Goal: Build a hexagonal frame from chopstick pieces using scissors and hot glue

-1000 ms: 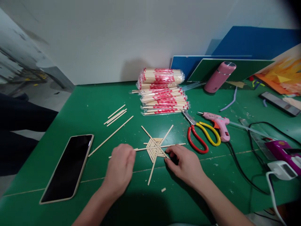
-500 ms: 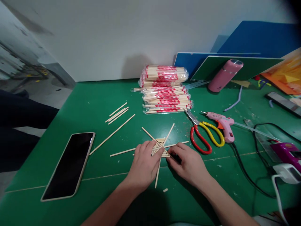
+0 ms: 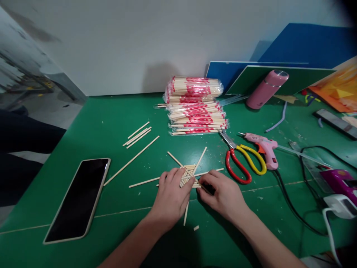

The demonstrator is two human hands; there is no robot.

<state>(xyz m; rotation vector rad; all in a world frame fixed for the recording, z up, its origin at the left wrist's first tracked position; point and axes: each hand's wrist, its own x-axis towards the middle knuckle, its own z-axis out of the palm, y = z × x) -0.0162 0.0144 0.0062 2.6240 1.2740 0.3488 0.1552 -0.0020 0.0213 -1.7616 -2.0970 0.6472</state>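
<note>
**Two hands on a stick web at the near edge of the green worktop**

One stick web (image 3: 190,172) lies near the middle of the worktop's (image 3: 111,111) near edge. It is pale bare wood. Long sticks cross at its centre as spokes, and short sticks are laid in rows between them. Four spoke ends show clear of the hands.

The left hand (image 3: 170,197) lies palm down with its fingers loosely spread flat over the left part of the web. The right hand (image 3: 225,195) has its fingers curled in close, with the tips at the web's right side. Whether they pinch a stick cannot be told.

- One small offcut (image 3: 196,227) lies just nearer than the web.
- Two loose long sticks lie to the left: one stick (image 3: 143,181) is just beside the left hand and a longer stick (image 3: 131,160) lies slantwise beyond it.
- About four short sticks (image 3: 138,134) cluster farther back.
- One phone (image 3: 78,199), its screen dark, lies toward the near left corner.
- A stack of wrapped chopstick packs (image 3: 195,106) sits at the far edge. They carry red print too small to read, and the number of packs is unclear.
- Right of centre lie one pair of scissors (image 3: 242,160) with red and yellow handles and one pink glue gun (image 3: 263,147).
- One purple glue gun (image 3: 338,182) is at the right edge.
- One pink flask (image 3: 266,89) lies tilted at the far edge.
</note>
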